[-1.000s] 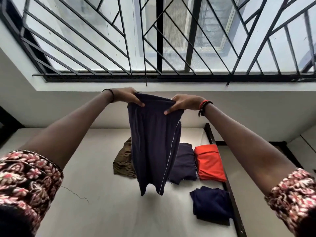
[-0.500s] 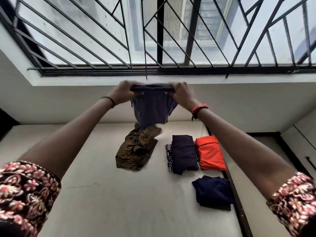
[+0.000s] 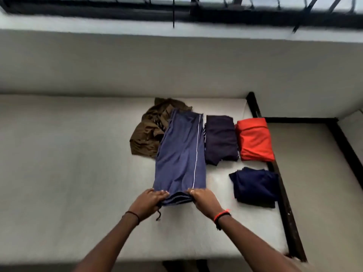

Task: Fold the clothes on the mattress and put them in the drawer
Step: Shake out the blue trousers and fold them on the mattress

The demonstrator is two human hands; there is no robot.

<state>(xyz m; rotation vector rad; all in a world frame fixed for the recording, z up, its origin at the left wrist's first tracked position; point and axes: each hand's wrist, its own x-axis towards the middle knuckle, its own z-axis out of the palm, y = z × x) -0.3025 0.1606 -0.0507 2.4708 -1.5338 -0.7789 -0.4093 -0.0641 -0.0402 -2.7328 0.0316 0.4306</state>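
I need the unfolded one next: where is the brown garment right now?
In the head view, the brown garment lies crumpled on the mattress, left of centre near the wall, its right edge tucked under the blue shorts.

A bedroom in a home. A bare pale mattress (image 3: pixel 68 163) in a dark bed frame (image 3: pixel 282 193) sits against a plain white wall (image 3: pixel 117 65), under a window with black metal bars (image 3: pixel 196 6) at the far side. Clothes lie on the mattress: 3 folded piles (image 3: pixel 253 138) at right, 1 crumpled brown garment (image 3: pixel 145 138) farther off.
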